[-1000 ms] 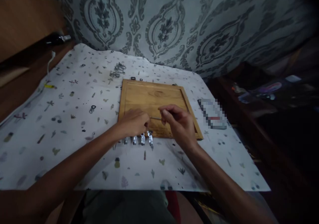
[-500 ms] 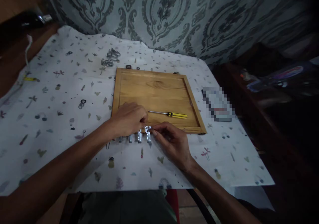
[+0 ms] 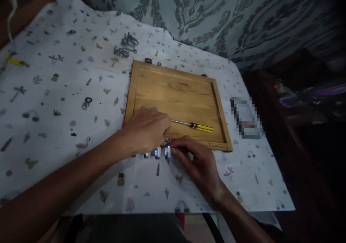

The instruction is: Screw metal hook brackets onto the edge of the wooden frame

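both hands are busy at the near edge of the framed wooden panel (image 3: 175, 91), at the rightmost of the silver hooks (image 3: 167, 152) there. by my reading, this is close fingertip work on that one hook, and it calls for keeping the piece steady against the wood.

the left hand (image 3: 150, 129) lies over the panel's near-left part, fingers curled down; what is under them is hidden, so i cannot tell if they grip anything. the right hand (image 3: 201, 160) sits just off the near edge, thumb and forefinger drawn close together beside the hook — whether they are clamped on it, i cannot tell.

counting: one panel, flat on the patterned tabletop (image 3: 54, 135); one yellow-and-black screwdriver (image 3: 201, 127), lying on the panel towards its near-right part; three hooks plain to see along the near edge — perhaps another, mostly covered by the left hand. beyond the panel's far-left corner is one loose pile of metal pieces (image 3: 127, 44), too tangled to count. one pixelated flat object (image 3: 247, 118) lies right of the panel.
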Demonstrator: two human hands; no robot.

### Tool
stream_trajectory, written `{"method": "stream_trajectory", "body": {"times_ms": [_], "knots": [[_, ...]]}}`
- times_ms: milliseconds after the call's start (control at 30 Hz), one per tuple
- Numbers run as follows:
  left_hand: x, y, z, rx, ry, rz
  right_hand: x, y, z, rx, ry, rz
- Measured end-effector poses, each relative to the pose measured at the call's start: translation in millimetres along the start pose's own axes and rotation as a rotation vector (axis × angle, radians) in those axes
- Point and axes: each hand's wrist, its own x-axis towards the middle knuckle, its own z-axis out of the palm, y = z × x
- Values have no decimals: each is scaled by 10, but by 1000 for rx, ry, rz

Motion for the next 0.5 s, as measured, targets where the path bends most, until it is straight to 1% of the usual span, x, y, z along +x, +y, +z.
{"method": "stream_trajectory", "body": {"times_ms": [267,500], "knots": [[0,9,-4,15,-9,4,85,-6,-76,134,-56,219],[4,17,7,20,-12,-12,244,-27,-117,301,-121,300]]}}
